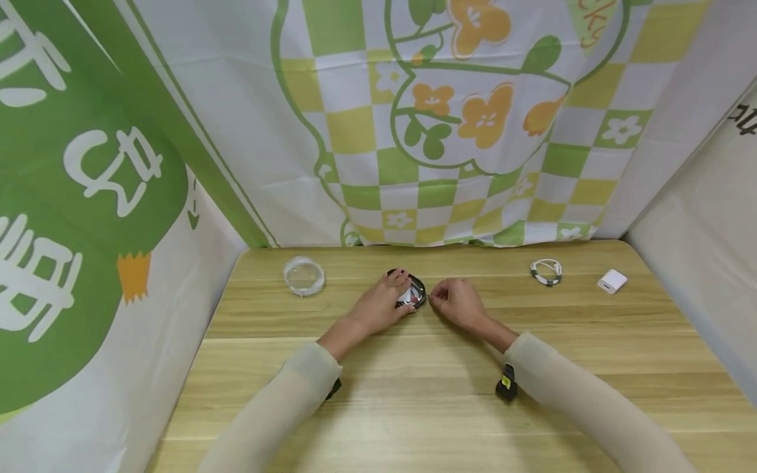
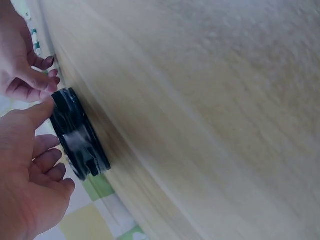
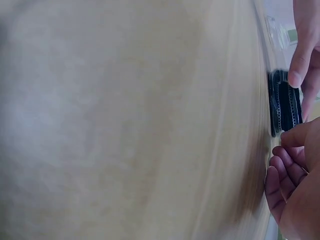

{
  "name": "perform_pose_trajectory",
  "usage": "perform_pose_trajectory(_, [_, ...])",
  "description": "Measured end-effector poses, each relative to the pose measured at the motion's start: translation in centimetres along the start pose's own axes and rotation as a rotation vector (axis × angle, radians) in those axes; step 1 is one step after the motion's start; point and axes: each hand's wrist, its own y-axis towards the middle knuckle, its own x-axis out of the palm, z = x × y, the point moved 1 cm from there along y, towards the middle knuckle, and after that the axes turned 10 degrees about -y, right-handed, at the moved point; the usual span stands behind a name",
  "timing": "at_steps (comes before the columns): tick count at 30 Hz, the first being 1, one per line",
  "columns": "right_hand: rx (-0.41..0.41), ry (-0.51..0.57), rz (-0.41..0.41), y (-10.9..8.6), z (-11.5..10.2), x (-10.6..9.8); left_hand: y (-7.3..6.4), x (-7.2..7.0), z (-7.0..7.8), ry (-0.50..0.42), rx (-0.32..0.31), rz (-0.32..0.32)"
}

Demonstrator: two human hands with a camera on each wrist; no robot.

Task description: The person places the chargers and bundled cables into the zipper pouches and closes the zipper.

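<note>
A round black reel point(image 1: 419, 293) with a pale label in its middle lies toward the back of the wooden table. My left hand point(image 1: 381, 303) lies over its left side, fingers across the top and thumb at the near rim. On the left wrist view the reel point(image 2: 77, 132) appears edge-on, with two raised black rims. My right hand point(image 1: 461, 303) has thumb and forefinger pinched together right at the reel's right edge. A tiny light tip shows between those fingertips and the rim. The other right-hand fingers point(image 3: 274, 187) are curled.
A clear coiled tube point(image 1: 288, 284) lies at the back left of the table point(image 1: 378, 401). At the back right are a white cable coil point(image 1: 535, 264) with dark ties and a white plug adapter point(image 1: 612, 281). A patterned cloth point(image 1: 396, 177) hangs along the far edge.
</note>
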Motion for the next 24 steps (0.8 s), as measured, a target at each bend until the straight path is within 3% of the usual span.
perform_pose_trajectory(6, [0.003, 0.005, 0.016, -0.6, -0.8, 0.2, -0.5, -0.6, 0.5, -0.018, 0.004, 0.019])
perform_pose_trajectory(14, [-0.042, 0.02, 0.011, -1.3, -2.2, 0.9, -0.3, -0.1, 0.5, 0.006, -0.042, 0.021])
perform_pose_trajectory(24, [-0.035, 0.035, 0.01, -1.5, -2.1, 1.3, -0.3, 0.3, -0.1, -0.036, -0.007, 0.047])
